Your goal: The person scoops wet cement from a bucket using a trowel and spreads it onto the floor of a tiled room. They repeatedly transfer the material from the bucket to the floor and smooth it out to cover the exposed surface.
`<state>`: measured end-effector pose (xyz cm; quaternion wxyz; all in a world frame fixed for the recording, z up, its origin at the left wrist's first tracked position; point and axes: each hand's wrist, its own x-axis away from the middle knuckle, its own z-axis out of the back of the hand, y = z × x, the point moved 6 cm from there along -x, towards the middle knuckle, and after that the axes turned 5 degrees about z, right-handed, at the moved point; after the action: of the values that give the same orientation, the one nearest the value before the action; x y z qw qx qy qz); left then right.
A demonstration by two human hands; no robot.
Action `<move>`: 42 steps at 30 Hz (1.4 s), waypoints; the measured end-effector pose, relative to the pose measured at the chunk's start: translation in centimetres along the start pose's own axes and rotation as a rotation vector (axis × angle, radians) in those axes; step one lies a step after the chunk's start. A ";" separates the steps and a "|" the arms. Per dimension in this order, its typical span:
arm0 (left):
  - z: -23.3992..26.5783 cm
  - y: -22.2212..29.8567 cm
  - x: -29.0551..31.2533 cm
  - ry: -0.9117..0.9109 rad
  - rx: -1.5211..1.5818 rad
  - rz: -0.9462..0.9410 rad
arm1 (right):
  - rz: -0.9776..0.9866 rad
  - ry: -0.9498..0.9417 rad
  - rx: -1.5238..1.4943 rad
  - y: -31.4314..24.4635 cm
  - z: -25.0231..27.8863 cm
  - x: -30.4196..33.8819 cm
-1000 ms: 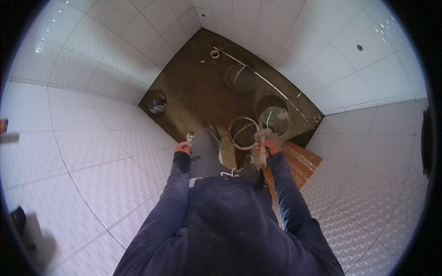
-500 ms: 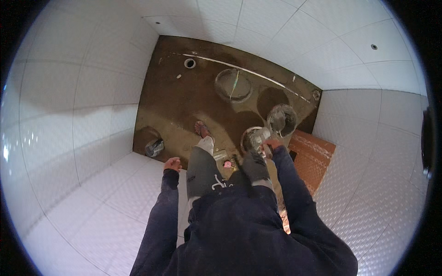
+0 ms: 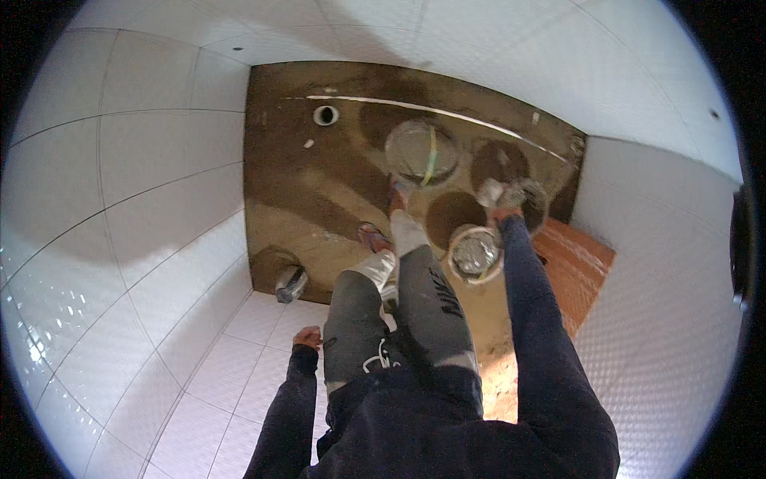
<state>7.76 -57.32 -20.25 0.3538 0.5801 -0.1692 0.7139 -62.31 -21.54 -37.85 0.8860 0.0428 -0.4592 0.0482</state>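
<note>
My right hand [image 3: 506, 214] reaches far forward, closed on a pale, broad-ended hand tool [image 3: 490, 191]; blur hides its exact kind. The tool is at the left rim of a grey, mortar-crusted bucket [image 3: 539, 209]. Just nearer to me stands a pale-rimmed bucket [image 3: 476, 255] holding a wet, shiny grey mix. My left hand [image 3: 307, 338] hangs low beside my left thigh, its fingers loosely bent and nothing visible in them. Ahead of my feet sits a wide round tub [image 3: 408, 152] of grey material, with a greenish-yellow strip [image 3: 432, 156] across it.
A pipe opening [image 3: 325, 116] rises from the brown floor [image 3: 295, 172]. A grey-black bundle [image 3: 291, 283] lies by the left edge. A reddish-brown surface [image 3: 578, 259] adjoins the buckets at right. White tiled walls [image 3: 163, 152] close in the space.
My right hand and the tool have moved from over the pale-rimmed bucket to the grey bucket beyond. My right foot now shows farther forward, near the tub. The view has shifted.
</note>
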 end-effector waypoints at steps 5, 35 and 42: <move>-1.0 5.6 -2.9 0.233 -0.243 -0.100 | -0.252 0.098 0.212 -2.4 2.5 -6.3; -12.8 18.9 -28.0 -0.525 0.291 0.163 | -0.178 -0.156 -0.946 -37.0 11.3 32.1; -22.7 17.6 -24.9 -1.043 0.770 0.438 | 0.124 -0.425 -0.735 -52.3 14.4 41.9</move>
<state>-18.78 -62.41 -47.05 -0.1582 0.8849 -0.1650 0.4057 -43.39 -73.18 3.05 0.7234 -0.2944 -0.6200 -0.0753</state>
